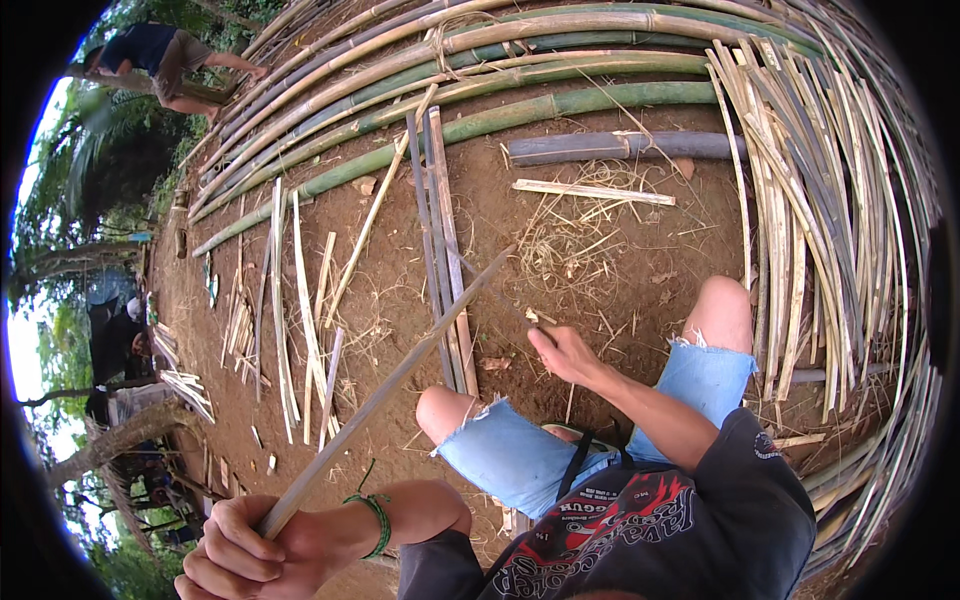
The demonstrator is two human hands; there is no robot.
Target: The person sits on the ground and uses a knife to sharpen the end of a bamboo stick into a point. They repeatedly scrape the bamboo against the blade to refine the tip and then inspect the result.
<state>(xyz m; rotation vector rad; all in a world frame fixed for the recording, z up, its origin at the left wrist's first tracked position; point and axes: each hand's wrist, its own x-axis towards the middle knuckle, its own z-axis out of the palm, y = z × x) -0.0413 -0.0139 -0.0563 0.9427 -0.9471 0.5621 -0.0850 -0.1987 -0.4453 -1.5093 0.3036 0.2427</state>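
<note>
My left hand (240, 550), with a green cord bracelet at the wrist, is closed round the near end of a long split bamboo strip (385, 385). The strip slants up and to the right, its far end over the bare soil in front of my knees. My right hand (568, 357) is closed on the dark handle of what looks like a knife (510, 303). Its thin blade points up and left, close to the strip's far end; whether the two touch I cannot tell. Pale shavings (575, 250) lie on the ground just beyond.
Long bamboo poles (600, 100) cross the far side. A large pile of split strips (800, 220) is at the right. Dark bamboo lengths (440, 250) and loose strips (285, 320) lie to the left. A person (165, 60) is at the far left.
</note>
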